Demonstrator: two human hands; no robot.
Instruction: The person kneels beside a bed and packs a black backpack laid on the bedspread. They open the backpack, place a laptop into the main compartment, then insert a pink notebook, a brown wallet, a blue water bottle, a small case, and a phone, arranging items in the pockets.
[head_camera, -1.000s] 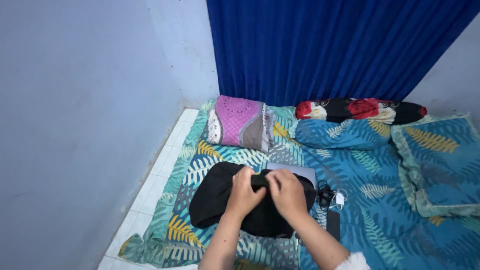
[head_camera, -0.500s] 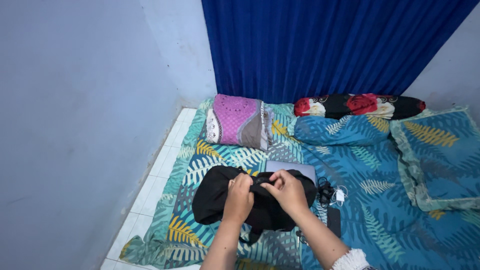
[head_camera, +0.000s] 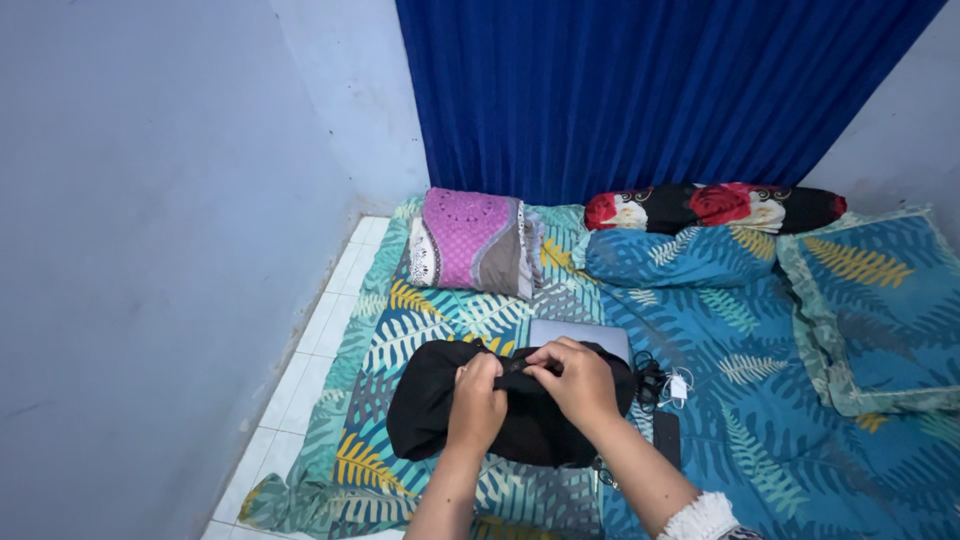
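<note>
Black fabric, a soft bag or garment (head_camera: 440, 410), is spread on the leaf-patterned blue sheet (head_camera: 760, 440), its long axis running left to right across the view. Both hands are pressed onto its upper edge: the left hand (head_camera: 474, 402) is curled shut on a fold, and the right hand (head_camera: 580, 380) is pinched closed on the same seam just beside it (possibly a zip, too small to tell). The bulk of the fabric lies left of and below the fingers. Behind the fabric a grey laptop (head_camera: 580, 332) is partly covered; right of it lie a white charger and cables (head_camera: 672, 385). Beyond the fabric a purple pillow (head_camera: 470, 240) is seen.
</note>
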